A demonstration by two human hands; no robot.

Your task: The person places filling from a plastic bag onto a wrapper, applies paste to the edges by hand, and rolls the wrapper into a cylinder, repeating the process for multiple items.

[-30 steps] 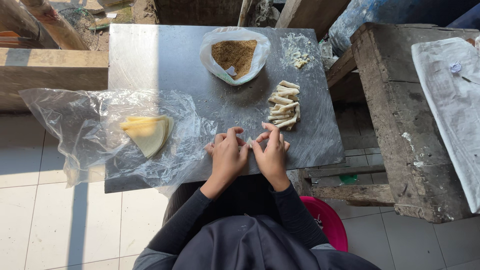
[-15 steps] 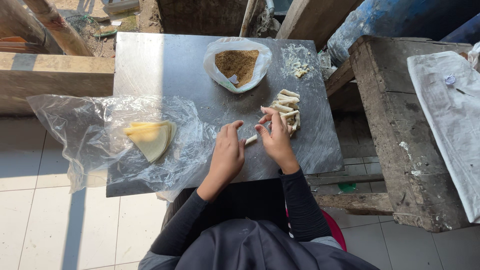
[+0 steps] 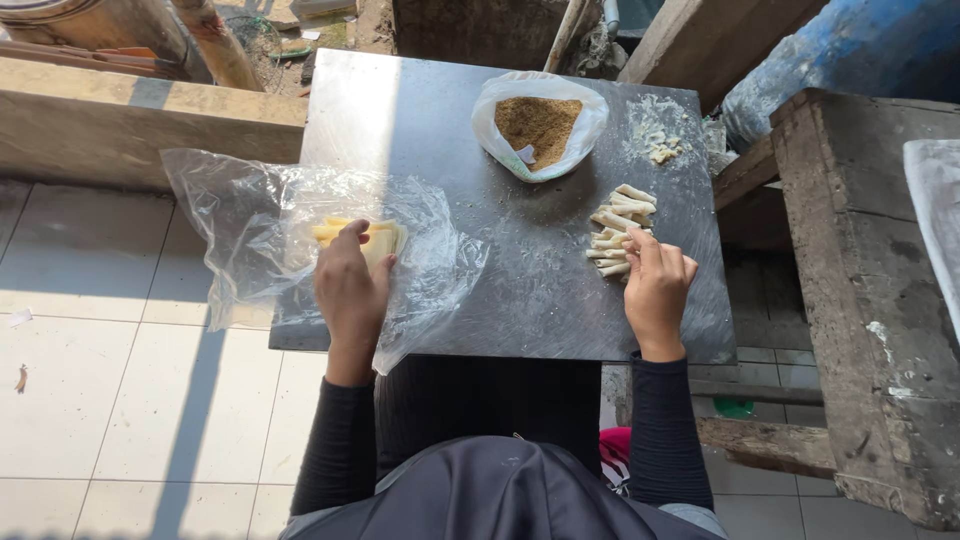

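Note:
My left hand [image 3: 350,285] rests on a crumpled clear plastic bag [image 3: 250,230], fingers touching the pale yellow wrapper sheets [image 3: 385,238] inside its opening. My right hand [image 3: 657,285] is at the near end of a pile of several rolled pale dough sticks [image 3: 620,225], fingertips on one roll. Both lie on a dark grey metal tabletop [image 3: 500,280]. A white plastic bag of brown crumbly filling [image 3: 538,125] stands open at the far side of the table.
Pale dough scraps [image 3: 660,145] lie at the table's far right corner. A rough wooden bench [image 3: 870,290] stands to the right, a wooden beam [image 3: 130,110] to the left, white floor tiles [image 3: 120,400] below. A pink object [image 3: 617,440] shows under the table.
My hands have parted: the left moved left onto the plastic bag with the wrappers, and the right carried a finished roll right to the pile of rolls.

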